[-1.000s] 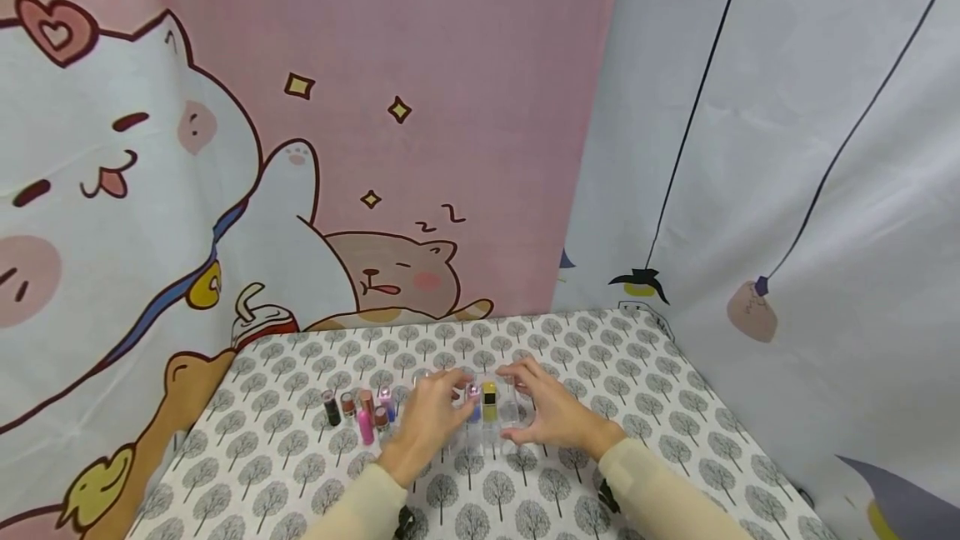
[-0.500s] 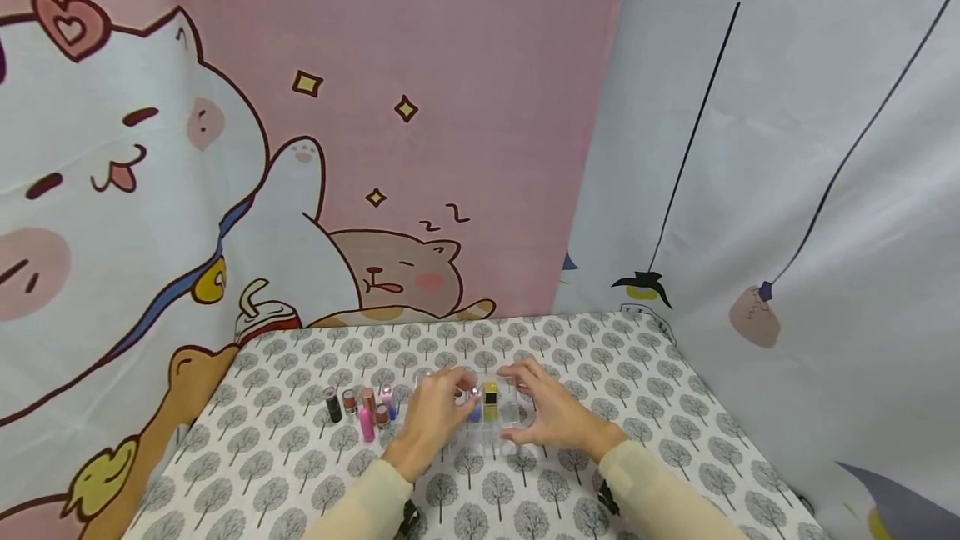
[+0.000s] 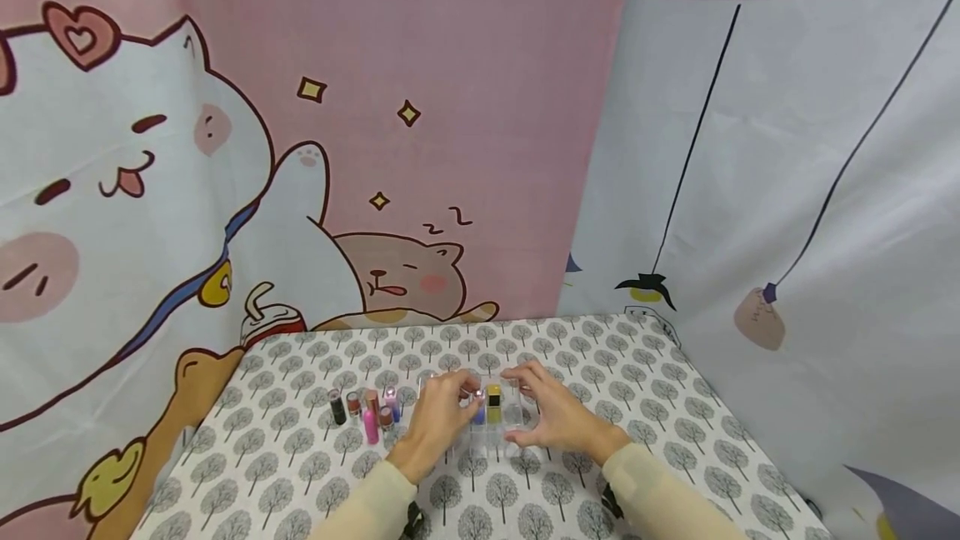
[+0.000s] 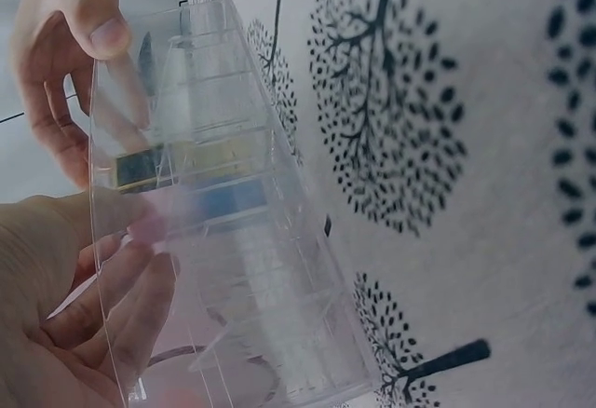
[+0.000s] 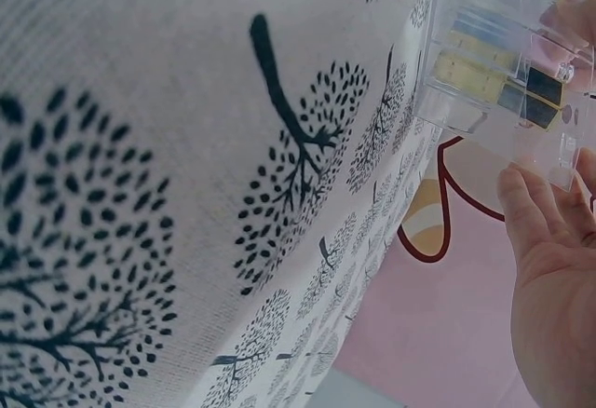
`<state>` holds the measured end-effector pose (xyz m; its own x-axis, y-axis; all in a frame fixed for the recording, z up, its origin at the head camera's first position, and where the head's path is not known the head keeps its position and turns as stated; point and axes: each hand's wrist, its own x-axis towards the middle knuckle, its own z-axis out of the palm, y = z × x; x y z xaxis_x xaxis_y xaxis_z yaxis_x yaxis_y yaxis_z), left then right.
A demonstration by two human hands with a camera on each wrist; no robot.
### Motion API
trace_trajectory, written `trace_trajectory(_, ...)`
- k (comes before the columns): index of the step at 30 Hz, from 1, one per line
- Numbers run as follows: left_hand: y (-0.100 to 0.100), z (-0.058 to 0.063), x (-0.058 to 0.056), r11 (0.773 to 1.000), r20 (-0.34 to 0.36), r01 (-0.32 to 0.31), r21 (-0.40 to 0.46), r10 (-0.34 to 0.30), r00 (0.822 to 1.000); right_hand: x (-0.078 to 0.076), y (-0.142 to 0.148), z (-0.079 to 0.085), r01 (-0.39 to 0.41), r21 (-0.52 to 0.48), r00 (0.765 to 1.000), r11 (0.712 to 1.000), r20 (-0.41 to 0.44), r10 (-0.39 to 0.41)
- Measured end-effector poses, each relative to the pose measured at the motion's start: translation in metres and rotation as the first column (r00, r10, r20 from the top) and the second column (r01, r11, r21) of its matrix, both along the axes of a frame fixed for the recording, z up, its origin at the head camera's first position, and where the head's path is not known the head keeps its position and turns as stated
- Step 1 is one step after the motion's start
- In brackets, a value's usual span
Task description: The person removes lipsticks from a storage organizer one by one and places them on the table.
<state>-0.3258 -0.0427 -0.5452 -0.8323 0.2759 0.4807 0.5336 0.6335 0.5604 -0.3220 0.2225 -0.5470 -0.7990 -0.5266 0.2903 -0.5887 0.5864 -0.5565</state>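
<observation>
A clear compartment box [image 3: 513, 417] stands on the cloth between the two hands. At its middle my left hand [image 3: 435, 417] pinches a lipstick [image 3: 478, 415] with a pink cap and blue body, which sits in a compartment. The left wrist view shows that cap [image 4: 149, 226] between thumb and fingers, partly blurred through the plastic. Beside it, a yellow lipstick with a black cap front [image 3: 493, 404] is upright in its own compartment. My right hand [image 3: 558, 415] holds the box's right end, thumb at the near edge [image 4: 110, 40] and fingers [image 5: 535, 198] at the far edge.
Left of the box, several lipsticks stand in a cluster: a black one [image 3: 337, 407], a bright pink one [image 3: 371, 427], brown ones [image 3: 372, 403] and a pink-purple one [image 3: 392, 404]. Tree-print cloth [image 3: 480, 490] covers the table, with printed curtains [image 3: 480, 107] behind.
Both hands keep nearly the same pose on the lipstick and the box. The head view has shifted slightly, so the scene sits a little farther right.
</observation>
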Motion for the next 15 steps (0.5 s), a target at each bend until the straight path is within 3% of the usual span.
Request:
trace_trajectory(7, -0.0002, -0.0013, 0.0020, 1.000, 0.029, -0.001, 0.007, 0.001, 1.000, -0.0013, 0.0003, -0.0008, 0.000, 0.020, 0.999, 1.000, -0.033, 0.000)
trace_trajectory(15, -0.0009, 0.0019, 0.0015, 1.000, 0.009, 0.008, 0.026, -0.008, 1.000, -0.0029, 0.0005, -0.0021, 0.003, 0.012, 0.999, 1.000, -0.034, -0.002)
